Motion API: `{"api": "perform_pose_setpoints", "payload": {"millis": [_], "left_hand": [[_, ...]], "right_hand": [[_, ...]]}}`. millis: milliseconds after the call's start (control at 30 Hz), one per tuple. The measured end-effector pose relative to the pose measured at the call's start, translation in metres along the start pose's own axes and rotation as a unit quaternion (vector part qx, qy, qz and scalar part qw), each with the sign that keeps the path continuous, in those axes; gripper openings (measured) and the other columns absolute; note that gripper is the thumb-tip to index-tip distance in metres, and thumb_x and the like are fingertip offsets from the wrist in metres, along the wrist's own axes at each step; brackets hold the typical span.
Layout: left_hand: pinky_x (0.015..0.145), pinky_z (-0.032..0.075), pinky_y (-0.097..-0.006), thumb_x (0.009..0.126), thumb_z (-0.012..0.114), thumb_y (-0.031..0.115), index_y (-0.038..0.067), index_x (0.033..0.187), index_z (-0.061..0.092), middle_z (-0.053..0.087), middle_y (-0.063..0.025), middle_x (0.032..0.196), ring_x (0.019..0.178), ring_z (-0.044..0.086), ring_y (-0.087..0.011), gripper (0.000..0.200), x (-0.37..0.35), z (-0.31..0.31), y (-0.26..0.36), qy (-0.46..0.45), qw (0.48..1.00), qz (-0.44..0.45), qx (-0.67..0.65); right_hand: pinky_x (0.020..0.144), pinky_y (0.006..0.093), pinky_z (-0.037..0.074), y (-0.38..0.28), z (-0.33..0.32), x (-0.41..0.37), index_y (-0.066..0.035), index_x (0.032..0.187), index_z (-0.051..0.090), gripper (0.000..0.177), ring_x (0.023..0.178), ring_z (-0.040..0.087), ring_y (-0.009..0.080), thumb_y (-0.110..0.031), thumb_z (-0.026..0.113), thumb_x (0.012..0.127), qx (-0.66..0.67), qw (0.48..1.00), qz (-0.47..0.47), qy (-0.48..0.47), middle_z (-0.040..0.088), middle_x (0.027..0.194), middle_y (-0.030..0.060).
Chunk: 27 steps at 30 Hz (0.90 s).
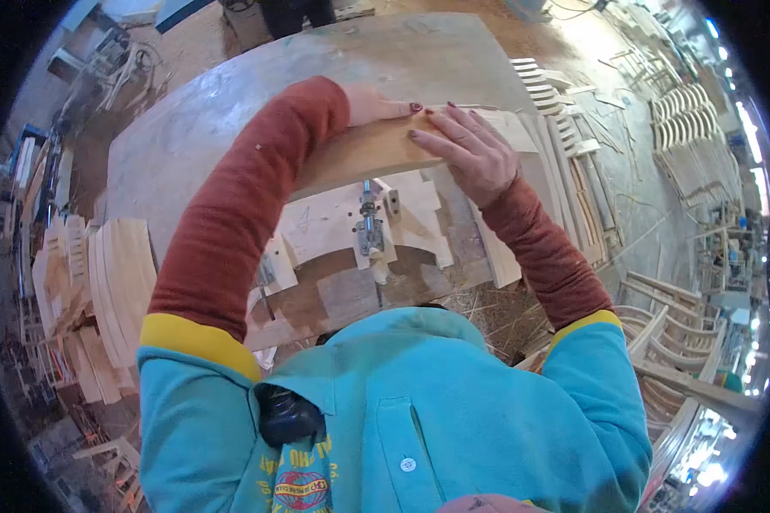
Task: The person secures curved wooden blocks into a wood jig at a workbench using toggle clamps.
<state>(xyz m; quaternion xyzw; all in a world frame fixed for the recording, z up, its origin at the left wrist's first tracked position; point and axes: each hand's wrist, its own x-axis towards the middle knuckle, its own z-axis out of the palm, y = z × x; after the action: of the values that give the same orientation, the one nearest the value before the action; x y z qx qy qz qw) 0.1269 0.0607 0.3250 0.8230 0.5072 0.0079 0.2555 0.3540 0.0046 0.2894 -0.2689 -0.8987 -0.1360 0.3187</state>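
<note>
A curved wooden piece point(364, 158) lies across the worktable, over the far side of a pale wooden jig point(312, 224). My left hand point(372, 104) reaches round to its far edge, one finger stretched out to the right along it; the other fingers are hidden. On the right end of the same piece rests my right hand point(475, 150), open, fingers spread and pointing away from me. The two hands' fingertips nearly meet. A metal toggle clamp point(370, 224) is mounted on the jig, just nearer to me than the wooden piece.
The worktable point(205, 120) stretches out ahead. Long wooden strips point(565, 171) lie along its right side, and curved slats point(535, 85) are stacked beyond. To the left stand piled boards point(124, 265). Chair frames point(676, 342) stand at lower right. Another person's legs point(298, 15) show beyond the table.
</note>
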Motion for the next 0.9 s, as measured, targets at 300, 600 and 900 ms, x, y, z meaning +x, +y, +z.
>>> {"api": "perform_pose_setpoints", "payload": {"millis": [300, 600, 900], "left_hand": [[0.086, 0.042, -0.0307, 0.083, 0.051, 0.058, 0.007, 0.110, 0.063, 0.066, -0.0087, 0.097, 0.091, 0.058, -0.0178, 0.059, -0.039, 0.009, -0.132, -0.052, 0.987, -0.057, -0.143], [0.093, 0.038, -0.0315, 0.085, 0.052, 0.053, 0.011, 0.119, 0.058, 0.062, -0.0068, 0.112, 0.104, 0.053, -0.0173, 0.054, -0.021, 0.117, -0.211, -0.212, 0.949, -0.120, -0.201], [0.097, 0.033, -0.0323, 0.084, 0.056, 0.052, 0.021, 0.130, 0.049, 0.057, -0.0036, 0.120, 0.109, 0.047, -0.0145, 0.056, -0.024, 0.176, -0.253, -0.358, 0.866, -0.101, -0.334]], "right_hand": [[0.069, 0.0331, 0.050, -0.080, -0.006, -0.018, -0.013, 0.124, 0.050, 0.047, 0.077, 0.063, 0.0201, -0.018, 0.065, 0.080, 0.397, 0.817, 0.390, -0.147, 0.064, 0.086, 0.0094], [0.059, 0.0241, 0.048, -0.147, 0.025, -0.057, -0.006, 0.114, 0.052, 0.029, 0.080, 0.058, 0.0094, -0.025, 0.046, 0.093, 0.730, 0.373, 0.523, -0.234, 0.059, 0.088, 0.0027], [0.072, 0.0236, 0.046, -0.147, 0.035, -0.064, -0.003, 0.101, 0.056, 0.022, 0.080, 0.058, 0.0095, -0.022, 0.052, 0.091, 0.742, 0.347, 0.537, -0.202, 0.060, 0.088, 0.0028]]}}
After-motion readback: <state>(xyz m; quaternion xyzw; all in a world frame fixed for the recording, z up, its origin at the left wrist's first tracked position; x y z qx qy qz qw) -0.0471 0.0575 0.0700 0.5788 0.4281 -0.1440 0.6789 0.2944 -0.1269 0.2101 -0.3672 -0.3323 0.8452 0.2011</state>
